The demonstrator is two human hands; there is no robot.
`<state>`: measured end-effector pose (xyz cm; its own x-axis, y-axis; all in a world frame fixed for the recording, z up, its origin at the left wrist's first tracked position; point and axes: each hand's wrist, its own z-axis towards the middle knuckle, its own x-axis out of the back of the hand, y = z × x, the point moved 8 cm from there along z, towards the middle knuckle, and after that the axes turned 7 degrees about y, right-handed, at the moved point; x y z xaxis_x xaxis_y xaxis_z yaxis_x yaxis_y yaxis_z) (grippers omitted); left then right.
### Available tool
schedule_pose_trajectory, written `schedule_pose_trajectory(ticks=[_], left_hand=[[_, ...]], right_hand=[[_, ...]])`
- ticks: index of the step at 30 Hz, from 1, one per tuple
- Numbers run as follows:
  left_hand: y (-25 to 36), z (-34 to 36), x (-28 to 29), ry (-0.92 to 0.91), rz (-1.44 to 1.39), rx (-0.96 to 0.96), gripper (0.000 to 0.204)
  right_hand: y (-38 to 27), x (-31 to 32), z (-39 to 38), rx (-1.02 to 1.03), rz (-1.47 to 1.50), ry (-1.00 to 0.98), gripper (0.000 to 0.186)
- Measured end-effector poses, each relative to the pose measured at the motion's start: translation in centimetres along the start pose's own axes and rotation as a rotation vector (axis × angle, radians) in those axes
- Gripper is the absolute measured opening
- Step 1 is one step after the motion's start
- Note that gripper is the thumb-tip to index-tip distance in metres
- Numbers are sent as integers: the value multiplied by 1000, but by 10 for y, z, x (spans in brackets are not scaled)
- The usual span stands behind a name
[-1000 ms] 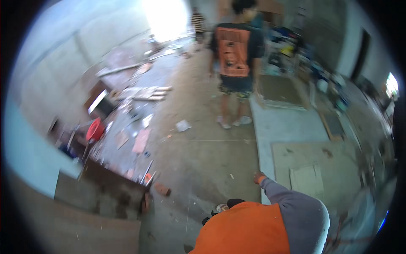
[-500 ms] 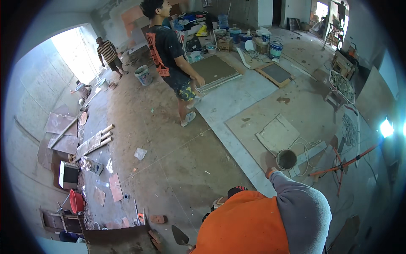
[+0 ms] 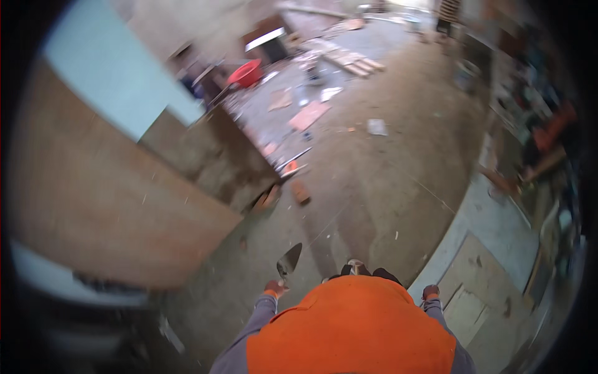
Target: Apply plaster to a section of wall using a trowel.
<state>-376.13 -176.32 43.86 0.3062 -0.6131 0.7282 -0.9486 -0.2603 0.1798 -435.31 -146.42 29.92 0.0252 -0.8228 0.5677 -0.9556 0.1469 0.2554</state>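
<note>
My left hand (image 3: 276, 288) is low in front of me, left of my orange top, closed around the handle of a trowel (image 3: 289, 259). The trowel's pointed metal blade tilts up and away over the bare floor. My right hand (image 3: 431, 291) hangs at my right side, fingers curled in. Whatever it may hold is hidden. Beyond that hand lie a pale floor slab and a large board (image 3: 479, 260), with a smaller light board (image 3: 467, 313) on it. A reddish brick (image 3: 300, 192) lies on the floor ahead of the trowel.
A large wooden sheet (image 3: 124, 206) and a brown panel (image 3: 212, 159) stand on the left. Further off are a red basin (image 3: 245, 74), pink tile pieces (image 3: 309, 116), tied poles (image 3: 355, 62) and a bucket (image 3: 466, 75). A person in striped clothing (image 3: 448, 11) stands far away. Blurred clutter lines the right.
My view has swung left, bringing the wooden sheets into sight. My right hand was at a bucket's rim; that bucket is now out of sight. The trowel shows more fully.
</note>
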Motion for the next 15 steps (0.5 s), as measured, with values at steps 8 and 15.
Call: schedule_pose_trajectory(ticks=[8, 15], left_hand=[[-216, -150, -100, 294, -629, 804, 66], [-196, -251, -213, 206, -728, 959, 70]], right_hand=[[14, 172, 136, -30, 430, 340, 28], [-44, 308, 184, 36, 668, 318, 30]])
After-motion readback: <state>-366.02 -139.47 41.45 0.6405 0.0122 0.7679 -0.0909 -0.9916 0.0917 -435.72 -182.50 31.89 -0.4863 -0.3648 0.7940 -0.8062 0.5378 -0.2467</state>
